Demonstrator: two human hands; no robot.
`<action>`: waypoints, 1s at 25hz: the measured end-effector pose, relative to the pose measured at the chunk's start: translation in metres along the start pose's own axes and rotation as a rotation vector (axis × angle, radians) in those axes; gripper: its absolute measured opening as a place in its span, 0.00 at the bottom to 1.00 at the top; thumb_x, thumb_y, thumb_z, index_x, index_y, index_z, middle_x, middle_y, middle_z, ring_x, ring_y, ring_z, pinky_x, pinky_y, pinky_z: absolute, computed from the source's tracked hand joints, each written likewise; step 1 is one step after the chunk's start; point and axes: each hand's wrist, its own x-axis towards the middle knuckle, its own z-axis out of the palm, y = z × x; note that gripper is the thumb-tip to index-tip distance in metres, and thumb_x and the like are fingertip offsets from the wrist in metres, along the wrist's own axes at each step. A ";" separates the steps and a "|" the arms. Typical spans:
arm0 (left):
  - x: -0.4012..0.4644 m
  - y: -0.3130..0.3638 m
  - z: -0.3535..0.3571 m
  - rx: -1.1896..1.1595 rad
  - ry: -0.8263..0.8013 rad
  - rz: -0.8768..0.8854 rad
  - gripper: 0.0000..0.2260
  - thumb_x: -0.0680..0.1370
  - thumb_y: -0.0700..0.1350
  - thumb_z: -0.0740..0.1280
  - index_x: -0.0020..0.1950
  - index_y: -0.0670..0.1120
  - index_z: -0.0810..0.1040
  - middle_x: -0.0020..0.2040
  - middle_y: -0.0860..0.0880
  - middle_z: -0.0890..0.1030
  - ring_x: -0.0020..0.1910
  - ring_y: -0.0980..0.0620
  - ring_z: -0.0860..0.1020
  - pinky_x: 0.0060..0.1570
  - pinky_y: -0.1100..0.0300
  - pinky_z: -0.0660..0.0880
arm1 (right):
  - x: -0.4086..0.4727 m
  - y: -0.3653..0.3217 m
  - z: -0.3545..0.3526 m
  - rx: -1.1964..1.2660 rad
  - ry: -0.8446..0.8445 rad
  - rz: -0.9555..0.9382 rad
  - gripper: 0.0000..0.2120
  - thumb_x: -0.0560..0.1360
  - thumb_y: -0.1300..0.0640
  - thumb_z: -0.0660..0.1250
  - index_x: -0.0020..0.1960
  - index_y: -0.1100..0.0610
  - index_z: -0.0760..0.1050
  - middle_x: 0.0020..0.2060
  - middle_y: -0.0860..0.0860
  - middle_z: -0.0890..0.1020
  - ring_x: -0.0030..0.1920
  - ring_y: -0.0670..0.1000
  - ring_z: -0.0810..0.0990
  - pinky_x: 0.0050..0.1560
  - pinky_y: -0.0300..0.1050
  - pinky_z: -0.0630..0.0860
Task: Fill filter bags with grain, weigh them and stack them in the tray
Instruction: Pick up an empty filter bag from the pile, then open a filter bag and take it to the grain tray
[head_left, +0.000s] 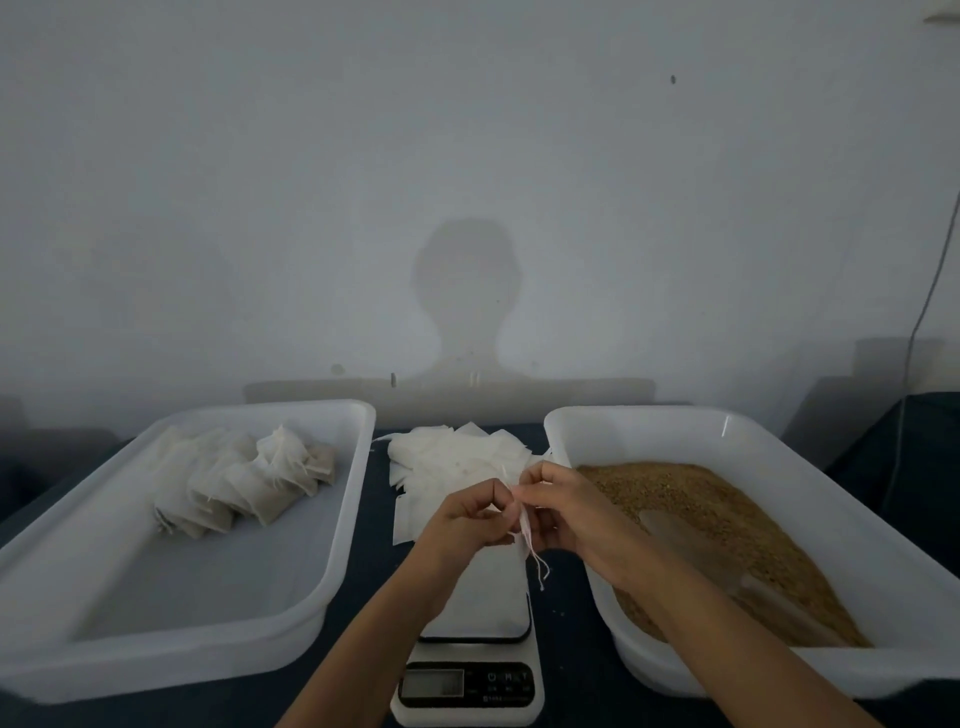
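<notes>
In the middle of the frame a small white filter bag (522, 525) is pinched between the two hands, above the far end of the scale's platform. The left hand (470, 517) is curled, with its fingertips closed on the top edge of the bag, and the right hand (563, 512) is also curled, its thumb and forefinger pinching the same edge from the other side. A thin drawstring (540, 566) is seen hanging down from the bag, with its loose ends just above the platform. Whether grain is already inside this bag cannot be told, because most of it is hidden by the fingers.

The kitchen scale (470, 670) is placed at the lower centre, between the two trays, and its display is too dim to be read. At the left of the frame a white tray (311, 582) is seen, in which filled bags (244, 480) are stacked in an overlapping row in the far half (the near half is bare plastic). At the right a second white tray (587, 431) is filled with brown grain (691, 504). A heap of empty bags (452, 462) is lying on the dark table (374, 525) in the upper centre, between the far ends of the trays and just behind the hands.
</notes>
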 end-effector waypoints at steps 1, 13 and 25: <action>0.001 0.000 0.003 0.003 -0.007 0.009 0.08 0.80 0.37 0.60 0.43 0.40 0.75 0.41 0.44 0.79 0.42 0.52 0.77 0.47 0.65 0.76 | -0.001 0.000 -0.002 -0.008 0.002 -0.010 0.05 0.78 0.59 0.64 0.43 0.56 0.71 0.30 0.49 0.81 0.31 0.47 0.79 0.33 0.42 0.75; 0.026 0.005 0.031 0.544 0.242 0.147 0.11 0.74 0.38 0.68 0.38 0.50 0.69 0.30 0.53 0.73 0.27 0.60 0.69 0.31 0.69 0.70 | -0.021 0.008 -0.033 -0.363 0.278 -0.169 0.12 0.76 0.68 0.59 0.50 0.53 0.64 0.31 0.56 0.77 0.28 0.49 0.76 0.29 0.39 0.75; 0.078 0.011 0.107 0.821 -0.099 0.383 0.09 0.78 0.49 0.65 0.40 0.46 0.76 0.40 0.52 0.71 0.39 0.56 0.70 0.38 0.64 0.64 | -0.047 0.020 -0.112 -0.195 0.482 -0.073 0.06 0.77 0.66 0.59 0.49 0.59 0.74 0.30 0.55 0.82 0.29 0.52 0.81 0.29 0.43 0.78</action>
